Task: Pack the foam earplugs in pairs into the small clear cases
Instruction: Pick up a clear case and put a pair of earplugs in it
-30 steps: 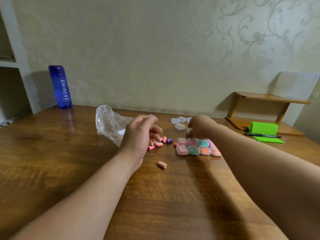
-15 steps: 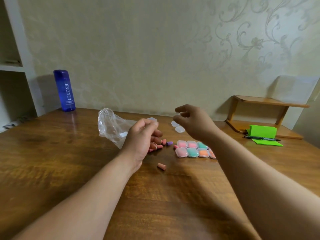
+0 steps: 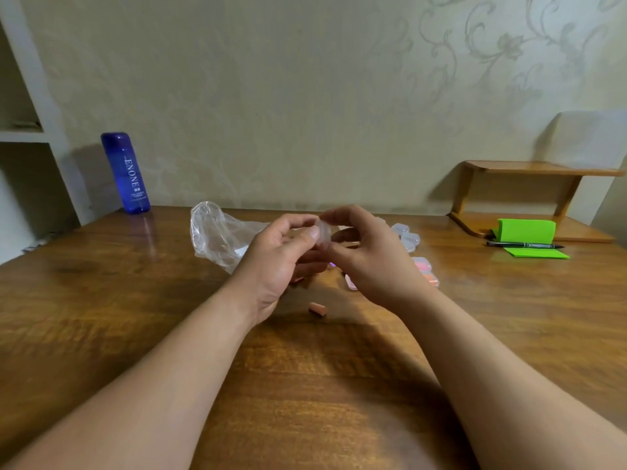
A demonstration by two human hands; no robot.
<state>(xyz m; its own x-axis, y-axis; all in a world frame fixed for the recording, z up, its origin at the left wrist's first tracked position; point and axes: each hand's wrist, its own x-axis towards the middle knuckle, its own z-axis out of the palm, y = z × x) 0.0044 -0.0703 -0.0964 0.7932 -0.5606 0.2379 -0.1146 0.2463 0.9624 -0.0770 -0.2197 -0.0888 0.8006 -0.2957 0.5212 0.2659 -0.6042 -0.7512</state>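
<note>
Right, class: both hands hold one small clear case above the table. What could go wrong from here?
1. The small clear case is pinched at the fingertips of the left hand and right hand, off the table; it may slip and drop.
2. One loose earplug lies apart, close below the wrists; a forearm could brush it away, leaving a pair short.

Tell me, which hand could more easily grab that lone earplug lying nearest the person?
Probably the left hand: the earplug lies on the table just beside its wrist, farther from the right hand. Both hands hold the clear case, so one must let go first.
</note>
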